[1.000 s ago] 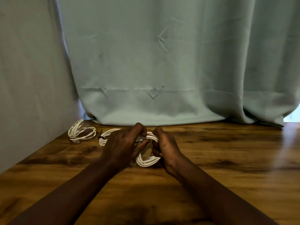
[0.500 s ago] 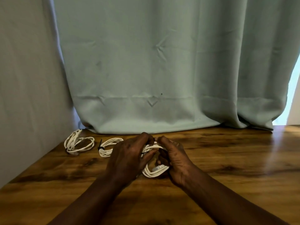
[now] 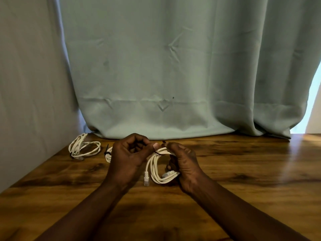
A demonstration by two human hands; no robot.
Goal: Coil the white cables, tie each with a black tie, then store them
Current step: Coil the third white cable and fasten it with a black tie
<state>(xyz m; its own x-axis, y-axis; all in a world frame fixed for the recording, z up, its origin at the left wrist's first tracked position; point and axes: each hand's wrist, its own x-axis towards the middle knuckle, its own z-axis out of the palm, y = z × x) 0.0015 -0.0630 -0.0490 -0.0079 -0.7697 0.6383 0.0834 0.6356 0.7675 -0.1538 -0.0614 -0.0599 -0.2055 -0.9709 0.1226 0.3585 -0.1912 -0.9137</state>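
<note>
The coiled white cable point(image 3: 154, 168) hangs between both hands over the bench point(image 3: 243, 171). The right hand point(image 3: 185, 164) has its fingers curled round one side of the loops, and the left hand point(image 3: 128, 159) appears to pinch the end of the black tie point(image 3: 159, 153) that crosses the top of the bundle. The cable looks light, smooth and springy, so the loops will likely fan apart if released. It is best gripped across all strands right beside the tie. Two tied coils point(image 3: 84, 149) point(image 3: 108, 154) lie at the bench's far left.
</note>
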